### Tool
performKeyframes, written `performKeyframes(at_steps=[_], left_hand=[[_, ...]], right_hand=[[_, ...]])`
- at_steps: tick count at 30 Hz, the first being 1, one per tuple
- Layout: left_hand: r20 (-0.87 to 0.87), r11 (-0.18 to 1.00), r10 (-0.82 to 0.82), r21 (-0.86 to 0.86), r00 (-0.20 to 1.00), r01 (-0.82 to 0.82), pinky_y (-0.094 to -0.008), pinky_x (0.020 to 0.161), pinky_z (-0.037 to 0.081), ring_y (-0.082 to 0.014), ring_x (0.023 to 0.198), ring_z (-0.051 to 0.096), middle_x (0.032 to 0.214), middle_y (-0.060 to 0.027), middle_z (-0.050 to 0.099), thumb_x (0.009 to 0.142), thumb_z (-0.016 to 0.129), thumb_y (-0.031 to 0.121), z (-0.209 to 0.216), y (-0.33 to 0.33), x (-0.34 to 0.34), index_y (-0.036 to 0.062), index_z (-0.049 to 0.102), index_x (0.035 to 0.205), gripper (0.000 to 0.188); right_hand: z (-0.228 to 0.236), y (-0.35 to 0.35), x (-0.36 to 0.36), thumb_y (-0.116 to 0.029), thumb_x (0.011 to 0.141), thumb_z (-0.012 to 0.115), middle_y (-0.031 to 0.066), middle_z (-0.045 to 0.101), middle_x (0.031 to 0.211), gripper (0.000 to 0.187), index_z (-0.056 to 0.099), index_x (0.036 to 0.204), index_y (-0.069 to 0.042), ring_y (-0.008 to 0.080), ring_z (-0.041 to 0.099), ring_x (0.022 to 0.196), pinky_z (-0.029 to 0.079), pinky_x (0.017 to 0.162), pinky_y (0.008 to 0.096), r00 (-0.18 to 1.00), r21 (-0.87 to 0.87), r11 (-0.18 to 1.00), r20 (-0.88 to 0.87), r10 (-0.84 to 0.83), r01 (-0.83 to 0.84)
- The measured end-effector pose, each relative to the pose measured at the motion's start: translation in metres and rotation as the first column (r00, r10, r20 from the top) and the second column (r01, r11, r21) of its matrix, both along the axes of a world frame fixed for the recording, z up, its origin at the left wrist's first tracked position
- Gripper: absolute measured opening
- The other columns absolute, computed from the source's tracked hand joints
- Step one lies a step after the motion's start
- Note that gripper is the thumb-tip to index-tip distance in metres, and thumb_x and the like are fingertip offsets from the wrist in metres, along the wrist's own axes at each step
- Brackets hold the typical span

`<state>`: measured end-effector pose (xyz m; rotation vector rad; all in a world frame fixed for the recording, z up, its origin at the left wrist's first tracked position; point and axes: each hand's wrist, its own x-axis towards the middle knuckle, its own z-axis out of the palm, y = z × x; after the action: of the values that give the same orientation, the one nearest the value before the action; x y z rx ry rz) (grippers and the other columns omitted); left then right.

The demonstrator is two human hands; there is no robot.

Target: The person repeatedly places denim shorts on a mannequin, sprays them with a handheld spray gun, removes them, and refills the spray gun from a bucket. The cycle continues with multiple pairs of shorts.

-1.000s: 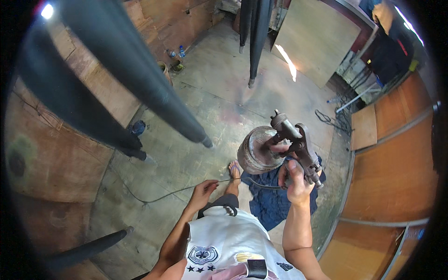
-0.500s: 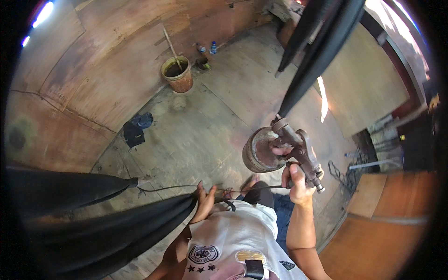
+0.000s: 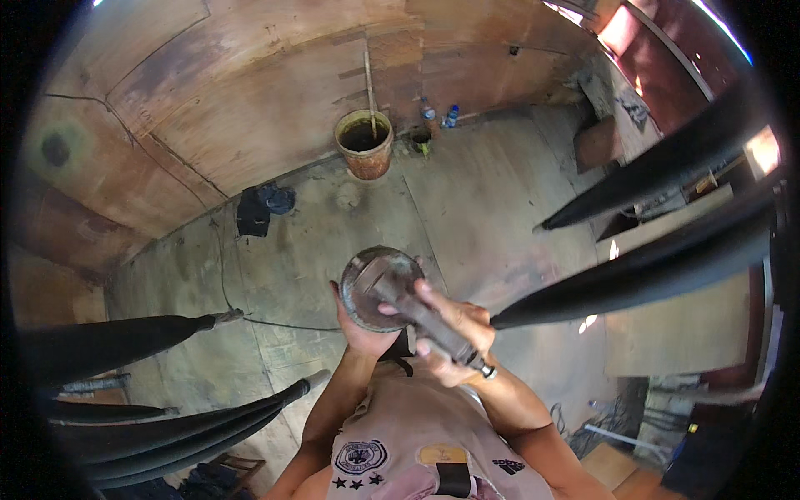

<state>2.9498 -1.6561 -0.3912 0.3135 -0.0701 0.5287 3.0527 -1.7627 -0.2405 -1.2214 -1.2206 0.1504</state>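
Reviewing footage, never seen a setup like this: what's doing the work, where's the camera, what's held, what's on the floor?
No machine: a person works with two bare hands. The view comes from the left of two head-worn fisheye cameras, looking down, so straight edges bend. The right hand grips a brown metal spray gun with a round cup; the left hand supports the cup. On the scuffed grey-green floor stand a round, brown-stained bucket holding a pale stick, and a crumpled dark blue cloth. I can't identify the long black tapering shapes.
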Motion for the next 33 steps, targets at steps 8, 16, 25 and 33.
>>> performKeyframes(at_steps=[8,16,25,33], left_hand=[[-0.008,0.826,0.076,-0.559,0.997,-0.067,-0.0656,0.106,0.039,-0.0489,0.136,0.039,0.152,-0.0281,0.035,0.093,0.049,0.067,-0.026,0.055,0.105,0.0299,0.035,0.154,0.073],[0.091,0.747,-0.155,-0.641,0.984,0.177,-0.0647,0.103,0.042,-0.0514,0.132,0.042,0.148,-0.0314,0.037,0.093,0.050,0.065,-0.031,0.140,0.221,0.0280,0.039,0.151,0.070],[0.093,0.712,-0.137,-0.683,0.986,0.164,-0.0638,0.100,0.045,-0.0541,0.127,0.045,0.144,-0.0352,0.039,0.094,0.051,0.063,-0.042,0.193,0.322,0.0258,0.044,0.149,0.066],[0.077,0.694,-0.023,-0.716,0.997,0.071,-0.0629,0.097,0.048,-0.0565,0.124,0.048,0.140,-0.0386,0.041,0.095,0.051,0.061,-0.043,0.206,0.444,0.0239,0.048,0.147,0.064]], right_hand=[[-0.025,0.071,0.119,-0.005,0.073,0.067,0.0202,0.068,0.101,0.076,0.043,0.145,0.006,0.0323,0.067,0.092,0.038,0.087,0.0459,0.946,-0.231,0.927,0.065,0.317,-0.295],[-0.021,0.153,0.240,-0.029,0.086,0.070,0.0167,0.058,0.125,0.082,0.031,0.158,-0.014,0.0361,0.058,0.120,0.028,0.114,0.0528,0.767,-0.418,0.644,-0.319,0.556,-0.641],[-0.026,0.220,0.365,-0.008,0.084,0.065,0.0195,0.052,0.134,0.084,0.029,0.158,-0.024,0.0406,0.062,0.110,0.048,0.099,0.0458,0.580,-0.387,0.446,-0.379,0.721,-0.807],[-0.029,0.268,0.524,-0.012,0.073,0.072,0.0158,0.057,0.126,0.084,0.046,0.152,-0.022,0.0370,0.065,0.101,0.049,0.088,0.0439,0.333,-0.290,0.211,-0.481,0.811,-0.934]])
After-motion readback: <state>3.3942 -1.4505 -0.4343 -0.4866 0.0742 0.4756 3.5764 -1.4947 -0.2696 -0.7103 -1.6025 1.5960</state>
